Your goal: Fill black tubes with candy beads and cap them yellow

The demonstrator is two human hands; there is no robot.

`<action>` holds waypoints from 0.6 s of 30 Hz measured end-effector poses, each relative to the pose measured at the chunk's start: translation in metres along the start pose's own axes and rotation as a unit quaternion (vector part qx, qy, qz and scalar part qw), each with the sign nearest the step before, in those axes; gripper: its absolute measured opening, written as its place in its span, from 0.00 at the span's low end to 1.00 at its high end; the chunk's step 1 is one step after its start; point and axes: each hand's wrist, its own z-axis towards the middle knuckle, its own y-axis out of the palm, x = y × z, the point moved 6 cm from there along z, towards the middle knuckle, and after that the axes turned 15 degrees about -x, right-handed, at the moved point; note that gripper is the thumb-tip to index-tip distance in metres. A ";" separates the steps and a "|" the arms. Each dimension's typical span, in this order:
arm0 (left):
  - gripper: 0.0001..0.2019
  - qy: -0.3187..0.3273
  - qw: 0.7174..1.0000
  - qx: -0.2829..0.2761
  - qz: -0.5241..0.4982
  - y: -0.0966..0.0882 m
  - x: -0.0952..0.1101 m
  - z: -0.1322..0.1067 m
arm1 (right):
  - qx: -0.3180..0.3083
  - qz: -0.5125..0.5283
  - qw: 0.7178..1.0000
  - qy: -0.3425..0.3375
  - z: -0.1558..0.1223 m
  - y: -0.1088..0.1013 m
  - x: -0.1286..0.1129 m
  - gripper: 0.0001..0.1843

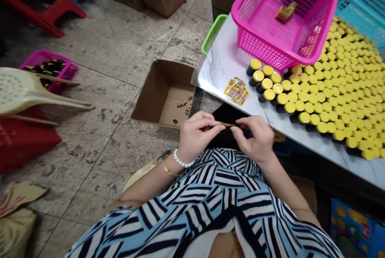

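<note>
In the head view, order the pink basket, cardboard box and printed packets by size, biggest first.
Pink plastic basket and cardboard box come first, too close to rank given camera nearness. Smallest: printed packets.

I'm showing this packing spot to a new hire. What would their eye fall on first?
The dense block of yellow-capped black containers stands out first, covering the right of the marble-topped table, with a hot-pink plastic basket beyond it. At lower centre, the left hand and right hand pinch a small gold strip. An open cardboard box sits just left of the table.
</note>
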 end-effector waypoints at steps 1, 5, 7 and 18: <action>0.05 -0.017 1.000 -0.003 -0.017 0.000 -0.002 0.000 | 0.052 -0.064 0.997 0.005 0.002 -0.017 0.004 0.13; 0.10 -0.142 0.973 -0.055 -0.172 0.011 -0.016 0.004 | 0.095 -0.259 0.958 0.077 0.020 -0.051 0.029 0.21; 0.14 -0.198 0.939 -0.075 -0.269 0.019 -0.022 0.007 | 0.063 -0.285 0.951 0.099 0.029 -0.049 0.040 0.18; 0.19 -0.267 0.836 -0.158 -0.453 0.047 -0.025 0.027 | 0.079 0.216 0.970 0.080 -0.003 -0.034 0.029 0.24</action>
